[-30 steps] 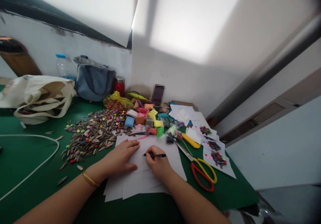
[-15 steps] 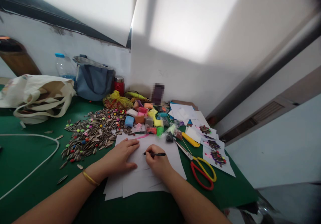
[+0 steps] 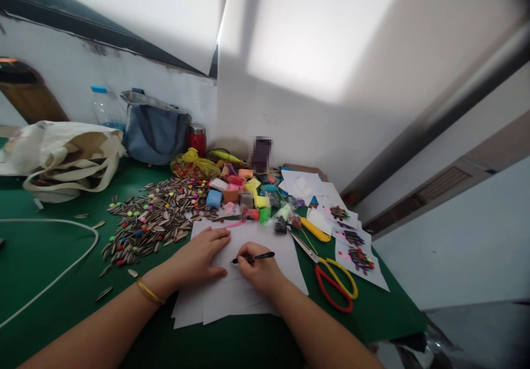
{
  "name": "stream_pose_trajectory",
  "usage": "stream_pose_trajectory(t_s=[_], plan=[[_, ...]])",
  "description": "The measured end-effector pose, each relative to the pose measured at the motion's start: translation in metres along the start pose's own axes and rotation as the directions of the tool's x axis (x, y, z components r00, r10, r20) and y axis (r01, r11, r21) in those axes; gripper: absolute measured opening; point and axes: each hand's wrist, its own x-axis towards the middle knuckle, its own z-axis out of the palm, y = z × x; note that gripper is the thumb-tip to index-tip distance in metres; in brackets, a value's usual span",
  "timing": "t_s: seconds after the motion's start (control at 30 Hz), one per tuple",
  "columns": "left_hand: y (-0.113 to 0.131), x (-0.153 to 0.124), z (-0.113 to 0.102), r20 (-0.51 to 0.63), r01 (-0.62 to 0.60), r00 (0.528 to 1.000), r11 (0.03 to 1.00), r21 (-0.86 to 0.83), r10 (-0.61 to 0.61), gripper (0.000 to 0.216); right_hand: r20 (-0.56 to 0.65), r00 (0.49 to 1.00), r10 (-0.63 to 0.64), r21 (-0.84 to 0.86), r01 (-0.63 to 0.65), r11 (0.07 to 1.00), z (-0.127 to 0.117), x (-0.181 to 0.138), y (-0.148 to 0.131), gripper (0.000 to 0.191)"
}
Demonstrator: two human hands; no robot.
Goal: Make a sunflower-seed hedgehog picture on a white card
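Observation:
White sheets of paper (image 3: pixel 232 303) lie overlapping in front of me on the green table. My left hand (image 3: pixel 202 256) rests flat on the top sheet, fingers spread. Pinched in my right hand (image 3: pixel 259 267) is a black pen (image 3: pixel 264 256), its tip touching or just over the paper between the two hands. Any marks at the tip are too faint to make out. Close to the left hand's far side spreads a pile of striped sunflower seeds (image 3: pixel 165 214) mixed with small coloured balls. Beyond the paper sit several small packs of coloured clay (image 3: pixel 229 195).
Scissors (image 3: pixel 327 269) with red and yellow handles lie right of the paper, beside a yellow utility knife (image 3: pixel 315 230). Farther right are sheets with seed figures (image 3: pixel 360 260). A blue bag (image 3: pixel 157 132), a red flask (image 3: pixel 197 140) and a cream tote (image 3: pixel 74 159) stand at the back left.
My right hand has shifted slightly left and towards me, carrying the pen tip along the paper. The left hand stays where it was.

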Motion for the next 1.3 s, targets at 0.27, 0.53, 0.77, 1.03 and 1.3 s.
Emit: stream_pose_trajectory(t_s=[0.27,0.53,0.77,1.03,1.3], plan=[[-0.0036,-0.0002,0.0032,-0.006,0.000,1.000,1.000,-0.012,0.000,0.075,0.029,1.000,-0.011,-0.002,0.011,1.000,-0.0020,0.0000,-0.0032,0.012],[-0.0008,0.0002,0.0009,0.005,0.008,1.000,1.000,-0.007,-0.008,0.074,0.036,0.999,-0.022,-0.027,0.023,0.999,-0.0005,0.0003,-0.0023,0.012],[-0.0039,0.0001,0.0034,-0.014,-0.007,1.000,1.000,-0.029,0.007,0.074,0.024,1.000,-0.016,-0.045,0.017,0.999,-0.0002,0.0003,-0.0032,0.012],[0.0009,0.0003,-0.0006,0.024,0.019,1.000,1.000,0.001,-0.019,0.074,0.004,1.000,-0.006,-0.057,0.006,0.998,0.0004,0.0004,-0.0015,0.012],[0.0014,0.0018,-0.0021,0.035,0.022,0.999,1.000,0.003,-0.022,0.075,-0.040,0.998,0.039,-0.059,-0.042,0.997,-0.0002,0.0008,-0.0025,0.013]])
